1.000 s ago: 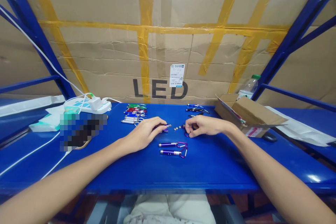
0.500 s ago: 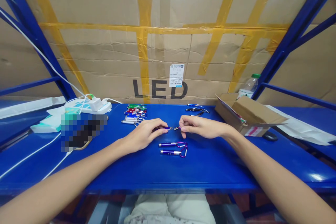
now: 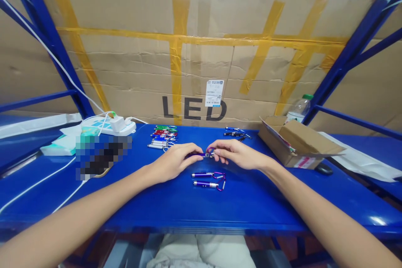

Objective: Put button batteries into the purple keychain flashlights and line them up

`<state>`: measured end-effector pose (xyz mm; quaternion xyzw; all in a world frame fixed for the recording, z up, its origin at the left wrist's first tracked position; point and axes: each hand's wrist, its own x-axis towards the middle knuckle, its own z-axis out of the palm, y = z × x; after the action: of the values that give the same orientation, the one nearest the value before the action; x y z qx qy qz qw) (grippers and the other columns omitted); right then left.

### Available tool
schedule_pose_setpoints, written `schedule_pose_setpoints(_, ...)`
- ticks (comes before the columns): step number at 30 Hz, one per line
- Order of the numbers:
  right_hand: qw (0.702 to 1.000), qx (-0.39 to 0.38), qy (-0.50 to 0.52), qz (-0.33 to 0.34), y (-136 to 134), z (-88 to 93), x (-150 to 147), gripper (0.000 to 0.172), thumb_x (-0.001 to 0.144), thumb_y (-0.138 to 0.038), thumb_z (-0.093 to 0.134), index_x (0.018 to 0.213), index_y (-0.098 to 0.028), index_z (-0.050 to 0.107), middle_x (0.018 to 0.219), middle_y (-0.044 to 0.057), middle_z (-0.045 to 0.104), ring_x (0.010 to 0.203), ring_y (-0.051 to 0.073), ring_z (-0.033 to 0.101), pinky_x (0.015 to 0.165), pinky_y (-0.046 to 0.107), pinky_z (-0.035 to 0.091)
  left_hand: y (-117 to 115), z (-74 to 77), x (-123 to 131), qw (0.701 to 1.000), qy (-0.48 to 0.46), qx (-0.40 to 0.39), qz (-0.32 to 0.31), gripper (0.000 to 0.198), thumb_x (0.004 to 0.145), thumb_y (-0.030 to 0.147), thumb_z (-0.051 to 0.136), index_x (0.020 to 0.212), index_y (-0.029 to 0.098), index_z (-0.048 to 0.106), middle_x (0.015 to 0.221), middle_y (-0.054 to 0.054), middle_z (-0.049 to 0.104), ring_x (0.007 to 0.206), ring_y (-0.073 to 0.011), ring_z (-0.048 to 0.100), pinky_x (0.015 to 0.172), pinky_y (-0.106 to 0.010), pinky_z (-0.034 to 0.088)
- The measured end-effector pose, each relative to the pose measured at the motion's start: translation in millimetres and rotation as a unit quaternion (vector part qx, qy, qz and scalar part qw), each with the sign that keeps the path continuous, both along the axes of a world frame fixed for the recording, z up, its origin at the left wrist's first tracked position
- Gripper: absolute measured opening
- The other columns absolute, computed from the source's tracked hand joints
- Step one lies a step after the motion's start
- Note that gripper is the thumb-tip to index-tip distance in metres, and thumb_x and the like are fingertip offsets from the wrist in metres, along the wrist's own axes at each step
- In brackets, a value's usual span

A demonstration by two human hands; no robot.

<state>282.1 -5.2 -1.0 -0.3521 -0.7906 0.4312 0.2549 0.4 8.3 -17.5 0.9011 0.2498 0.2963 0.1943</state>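
Observation:
My left hand [image 3: 177,160] pinches a purple penlight body [image 3: 199,154] above the blue table. Close to its right end, my right hand [image 3: 235,153] has its fingertips closed on a small part with a purple clip; the exact part is too small to make out. Below the hands lie two purple penlights [image 3: 203,174] with carabiner clips, side by side. Several green, red, blue and silver penlights [image 3: 163,135] form a column behind my left hand. Behind my right hand are a blue penlight [image 3: 232,129] and black ones [image 3: 232,134].
An open cardboard box [image 3: 282,146] stands at the right, with a bottle [image 3: 300,109] behind it and a black mouse [image 3: 323,169] beside it. At the left are a power strip [image 3: 108,125], white cables and a blurred phone [image 3: 105,159]. A large cardboard sheet [image 3: 141,63] backs the table.
My right hand has brought its small part up to the end of the penlight body in my left hand, closing the gap. The view has shifted slightly.

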Motion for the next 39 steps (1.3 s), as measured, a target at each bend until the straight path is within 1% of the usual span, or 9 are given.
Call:
schedule_pose_setpoints(5,0.999,-0.017,0.030,0.005,-5,-1.7,-7,0.043,0.106,-0.060,0.059,0.120,-0.019,0.058,0.087,-0.001,0.063,0.074,0.014,0.057,0.070,0.029,0.050,-4,2.4,5,0.993,-0.053,-0.103,0.006,0.026,0.106,0.042,0.063,0.115,0.021,0.075,0.100,-0.003,0.079,0.083,-0.0188,0.074,0.082,-0.029,0.056)
schedule_pose_setpoints(8,0.998,-0.023,0.051,0.018,-9,-5.1,-14,0.041,0.107,-0.060,0.059,0.120,-0.022,0.050,0.087,-0.002,0.066,0.073,0.013,0.057,0.069,0.028,0.048,-5,2.4,7,0.984,-0.082,-0.157,0.005,0.028,0.103,0.043,0.065,0.113,0.019,0.077,0.094,-0.003,0.079,0.085,-0.0195,0.074,0.082,-0.030,0.056)
schedule_pose_setpoints(11,0.999,0.000,0.041,0.016,-11,-8.5,-19,0.035,0.110,-0.057,0.054,0.118,-0.023,0.049,0.087,-0.001,0.067,0.073,0.014,0.059,0.069,0.028,0.050,-4,1.4,9,0.977,-0.099,-0.190,-0.002,0.028,0.102,0.042,0.067,0.110,0.018,0.078,0.095,-0.004,0.080,0.087,-0.0198,0.074,0.084,-0.031,0.057)
schedule_pose_setpoints(14,0.992,0.123,-0.039,-0.007,-12,-9.7,-21,0.025,0.113,-0.046,0.053,0.119,-0.022,0.057,0.099,0.004,0.071,0.084,0.018,0.064,0.076,0.032,0.052,-3,0.9,9,0.974,-0.115,-0.193,0.010,0.030,0.101,0.045,0.068,0.109,0.017,0.079,0.095,-0.005,0.080,0.088,-0.0205,0.074,0.085,-0.032,0.057)
schedule_pose_setpoints(17,0.959,0.259,-0.109,-0.013,-13,-9.8,-20,0.019,0.114,-0.037,0.053,0.117,-0.021,0.064,0.110,0.008,0.072,0.099,0.022,0.066,0.087,0.036,0.052,-2,1.1,10,0.972,-0.130,-0.196,0.024,0.034,0.100,0.047,0.069,0.110,0.017,0.079,0.093,-0.006,0.081,0.088,-0.0213,0.074,0.086,-0.033,0.058)
schedule_pose_setpoints(21,0.932,0.339,-0.129,-0.018,-14,-9.7,-20,0.023,0.115,-0.035,0.050,0.117,-0.021,0.068,0.107,0.008,0.065,0.100,0.023,0.063,0.090,0.036,0.053,-2,0.8,10,0.968,-0.132,-0.209,0.028,0.037,0.099,0.051,0.070,0.110,0.016,0.078,0.092,-0.007,0.082,0.086,-0.0224,0.076,0.084,-0.034,0.061)
schedule_pose_setpoints(26,0.911,0.380,-0.160,-0.024,-20,-6.2,-22,0.022,0.113,-0.032,0.053,0.108,-0.020,0.069,0.104,0.009,0.061,0.100,0.024,0.057,0.088,0.037,0.051,-4,-0.7,11,0.971,-0.127,-0.201,0.027,0.033,0.098,0.047,0.071,0.110,0.017,0.080,0.092,-0.006,0.083,0.088,-0.0222,0.078,0.088,-0.034,0.061)
schedule_pose_setpoints(31,0.884,0.419,-0.206,-0.025,-22,-5.2,-25,0.028,0.114,-0.033,0.051,0.098,-0.018,0.069,0.092,0.007,0.059,0.088,0.024,0.050,0.080,0.037,0.044,-5,0.1,11,0.965,-0.138,-0.224,0.010,0.032,0.097,0.045,0.073,0.109,0.016,0.080,0.093,-0.006,0.084,0.089,-0.0229,0.079,0.088,-0.034,0.062)
schedule_pose_setpoints(39,0.921,0.359,-0.147,-0.021,-13,-8.2,-21,0.026,0.110,-0.028,0.056,0.087,-0.019,0.064,0.079,0.002,0.060,0.076,0.019,0.052,0.075,0.032,0.041,-8,1.7,11,0.968,-0.129,-0.214,0.005,0.028,0.098,0.040,0.072,0.112,0.016,0.081,0.095,-0.006,0.085,0.094,-0.0235,0.080,0.092,-0.034,0.061)
